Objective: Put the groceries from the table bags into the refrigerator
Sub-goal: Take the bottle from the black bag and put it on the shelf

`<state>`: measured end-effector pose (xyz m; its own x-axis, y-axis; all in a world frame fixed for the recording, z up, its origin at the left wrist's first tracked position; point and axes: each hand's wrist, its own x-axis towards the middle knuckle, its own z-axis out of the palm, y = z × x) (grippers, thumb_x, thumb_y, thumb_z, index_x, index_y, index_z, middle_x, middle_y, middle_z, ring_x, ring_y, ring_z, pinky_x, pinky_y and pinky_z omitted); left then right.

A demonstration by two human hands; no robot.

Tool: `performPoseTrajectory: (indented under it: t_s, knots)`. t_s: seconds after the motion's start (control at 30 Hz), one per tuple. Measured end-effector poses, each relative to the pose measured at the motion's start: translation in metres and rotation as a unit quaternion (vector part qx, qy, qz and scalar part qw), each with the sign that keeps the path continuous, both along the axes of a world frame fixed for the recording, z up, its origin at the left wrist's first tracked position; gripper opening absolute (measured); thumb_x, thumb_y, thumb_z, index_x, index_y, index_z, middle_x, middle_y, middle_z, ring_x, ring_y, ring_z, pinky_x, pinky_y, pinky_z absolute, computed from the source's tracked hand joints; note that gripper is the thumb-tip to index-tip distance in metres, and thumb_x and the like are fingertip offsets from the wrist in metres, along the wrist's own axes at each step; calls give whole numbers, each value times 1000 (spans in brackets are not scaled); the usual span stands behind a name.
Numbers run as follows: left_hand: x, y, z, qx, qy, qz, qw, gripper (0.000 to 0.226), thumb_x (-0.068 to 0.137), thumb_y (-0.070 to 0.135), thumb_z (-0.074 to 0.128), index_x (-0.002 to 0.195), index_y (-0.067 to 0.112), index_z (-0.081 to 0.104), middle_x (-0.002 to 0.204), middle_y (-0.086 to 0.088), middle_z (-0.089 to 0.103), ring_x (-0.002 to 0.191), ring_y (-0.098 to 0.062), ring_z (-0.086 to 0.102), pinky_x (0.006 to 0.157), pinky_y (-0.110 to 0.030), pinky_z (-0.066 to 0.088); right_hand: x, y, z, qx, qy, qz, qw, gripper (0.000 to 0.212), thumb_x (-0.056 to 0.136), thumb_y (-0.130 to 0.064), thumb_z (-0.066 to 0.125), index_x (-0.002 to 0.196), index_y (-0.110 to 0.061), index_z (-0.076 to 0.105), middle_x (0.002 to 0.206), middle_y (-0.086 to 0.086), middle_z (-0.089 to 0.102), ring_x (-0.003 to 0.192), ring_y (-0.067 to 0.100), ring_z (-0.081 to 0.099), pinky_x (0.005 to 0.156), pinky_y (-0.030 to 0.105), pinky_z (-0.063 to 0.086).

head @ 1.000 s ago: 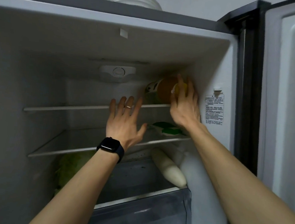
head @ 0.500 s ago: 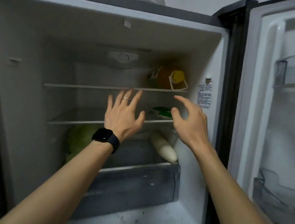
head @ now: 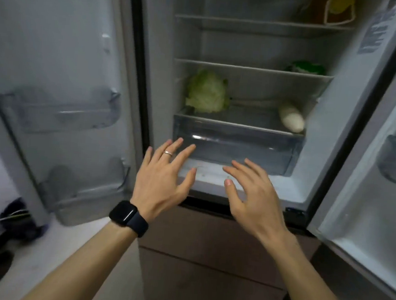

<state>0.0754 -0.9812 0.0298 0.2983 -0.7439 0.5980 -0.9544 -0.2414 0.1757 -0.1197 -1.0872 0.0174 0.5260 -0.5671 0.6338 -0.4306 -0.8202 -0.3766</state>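
Seemingly between loads: holds left hand (head: 160,184) and right hand (head: 255,197) spread and empty by the front edge of the open white refrigerator (head: 224,45), pale-green cabbage (head: 206,91) and white radish (head: 290,118) inside; needs more from the table bags.

Pale green cabbage (head: 207,92), white radish (head: 291,118), black watch (head: 128,217), yellow-capped bottle (head: 340,9).

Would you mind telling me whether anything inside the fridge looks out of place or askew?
The white radish lies slanted at the right of the crisper drawer, its end jutting over the front rim. Nothing else stands out.
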Motion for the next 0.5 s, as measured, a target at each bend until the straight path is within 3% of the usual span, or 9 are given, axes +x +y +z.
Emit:
performPoseTrajectory:
  t_s: [0.23, 0.37, 0.5]
  knots:
    - [33, 160, -67, 72, 35, 156, 985, 55, 94, 53, 38, 146, 35, 45, 152, 3, 44, 142, -22, 37, 116, -51, 27, 76, 110, -51, 42, 83, 150, 984, 38, 98, -40, 48, 132, -30, 63, 142, -11, 55, 143, 10, 32, 118, 36, 30]
    - [60, 285, -95, 102, 74, 284, 951, 55, 94, 53, 39, 146, 37, 44, 152, 3, 45, 142, -20, 35, 116, -50, 25, 135, 200, -64, 34, 108, 245, 963, 40, 96, -42, 45, 130, -30, 64, 138, -8, 60, 139, 17, 40, 113, 41, 37]
    - [67, 433, -110, 120, 107, 397, 904, 57, 94, 54, 34, 147, 36, 43, 152, 1, 45, 140, -23, 38, 114, -51, 31, 184, 319, -72, 36, 132, 342, 930, 43, 97, -46, 41, 134, -34, 60, 141, -13, 56, 141, 13, 34, 116, 35, 29]
